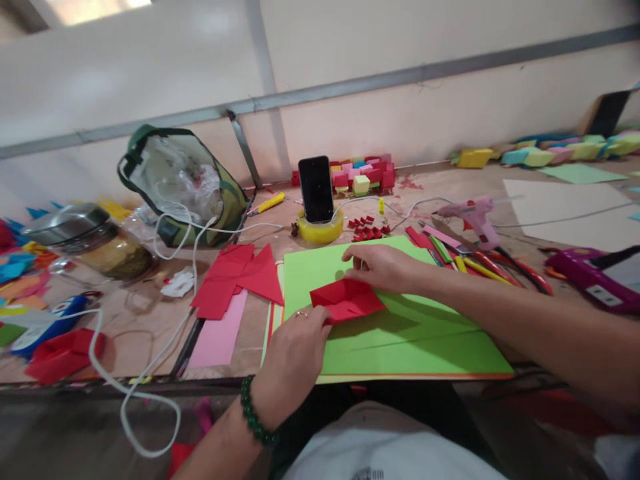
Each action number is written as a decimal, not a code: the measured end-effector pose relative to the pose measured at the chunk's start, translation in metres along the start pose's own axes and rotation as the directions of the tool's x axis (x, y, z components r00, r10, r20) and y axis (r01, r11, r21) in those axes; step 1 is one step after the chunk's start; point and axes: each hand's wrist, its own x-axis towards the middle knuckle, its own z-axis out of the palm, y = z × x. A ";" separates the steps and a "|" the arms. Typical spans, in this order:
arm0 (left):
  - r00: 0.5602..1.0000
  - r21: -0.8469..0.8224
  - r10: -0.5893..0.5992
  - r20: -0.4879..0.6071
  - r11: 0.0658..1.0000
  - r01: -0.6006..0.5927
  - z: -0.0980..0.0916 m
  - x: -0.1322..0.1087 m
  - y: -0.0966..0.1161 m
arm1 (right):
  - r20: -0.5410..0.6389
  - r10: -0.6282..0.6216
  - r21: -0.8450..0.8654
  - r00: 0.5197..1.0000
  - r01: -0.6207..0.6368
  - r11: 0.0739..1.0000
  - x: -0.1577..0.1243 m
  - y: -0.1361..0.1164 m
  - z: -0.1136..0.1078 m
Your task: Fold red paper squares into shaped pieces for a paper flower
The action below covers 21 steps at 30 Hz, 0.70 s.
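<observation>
A folded red paper piece [350, 301] lies open over a stack of green paper sheets [410, 347]. My left hand [300, 340], with a ring and a green bead bracelet above it on the wrist, pinches the paper's left end between thumb and fingers. Just beyond the paper's upper right side is my right hand [383, 267], its fingers curled and apart, with nothing visible between them. Red paper pieces [235, 277] lie left of the stack, partly over a pink strip [220, 337].
A phone [316, 189] stands on a yellow tape roll [323, 230] behind the sheets. A pink glue gun [475, 217], scissors and pens lie at the right. Further left are a glass jar [107, 247], an open bag [220, 193] and a looping white cable [97, 343].
</observation>
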 end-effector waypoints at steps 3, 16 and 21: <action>0.998 -0.077 -0.050 0.032 0.996 0.052 -0.004 0.012 -0.003 | -0.291 -0.044 0.104 0.956 0.077 0.992 -0.022 0.003 0.000; 0.999 0.310 0.032 -0.043 0.951 -0.017 -0.001 0.015 -0.002 | 0.043 -0.652 -0.416 0.757 0.607 0.677 -0.062 0.003 0.027; 0.958 0.329 0.282 0.056 0.901 -0.284 0.000 0.001 0.003 | 0.134 -0.631 -0.499 0.764 0.602 0.623 -0.065 -0.003 0.027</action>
